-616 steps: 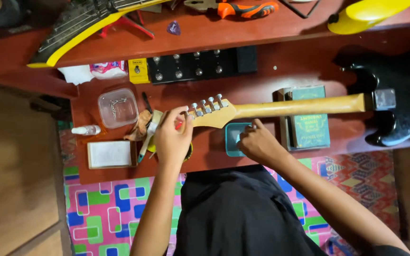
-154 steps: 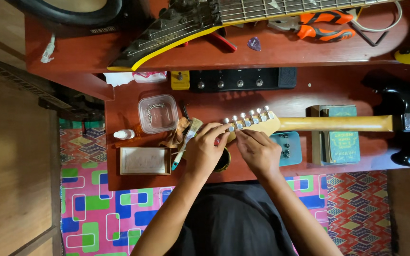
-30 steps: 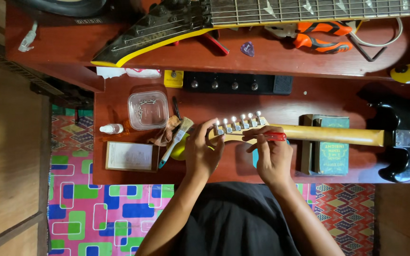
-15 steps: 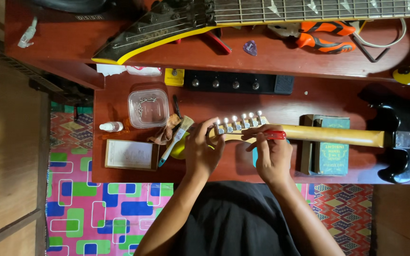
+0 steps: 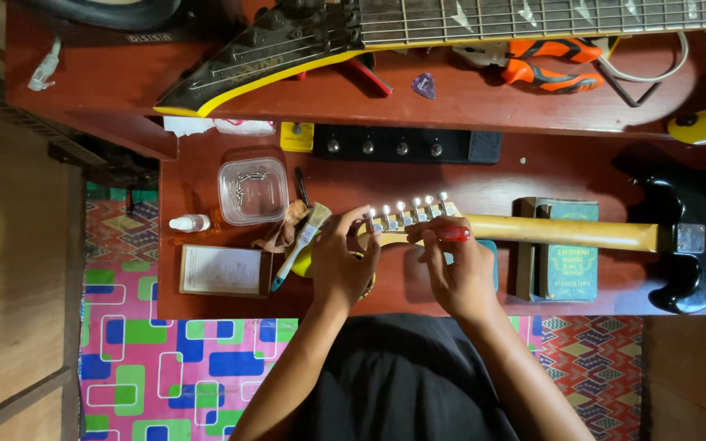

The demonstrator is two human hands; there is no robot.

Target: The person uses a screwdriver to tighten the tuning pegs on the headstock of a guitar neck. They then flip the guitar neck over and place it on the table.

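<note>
A black electric guitar [image 5: 696, 245] lies across the red desk, its pale wooden neck [image 5: 565, 233] pointing left. The headstock [image 5: 406, 220], with a row of shiny tuning pegs, rests between my hands. My left hand [image 5: 341, 265] grips the tip of the headstock from below. My right hand [image 5: 455, 273] holds a red-handled tool [image 5: 453, 233] against the headstock near the pegs. A block of books [image 5: 561, 249] props the neck up.
A clear tub of small screws [image 5: 252, 189], a small white bottle [image 5: 189, 222], a paintbrush [image 5: 297, 245] and a framed card [image 5: 222, 269] lie to the left. A black pedal strip [image 5: 406, 147] sits behind. Another guitar [image 5: 304, 45], orange pliers [image 5: 549, 65] and a purple pick [image 5: 424, 84] occupy the upper shelf.
Over the last second both hands stay on the headstock with hardly any shift. Since five seconds ago the right hand has taken up the red-handled tool.
</note>
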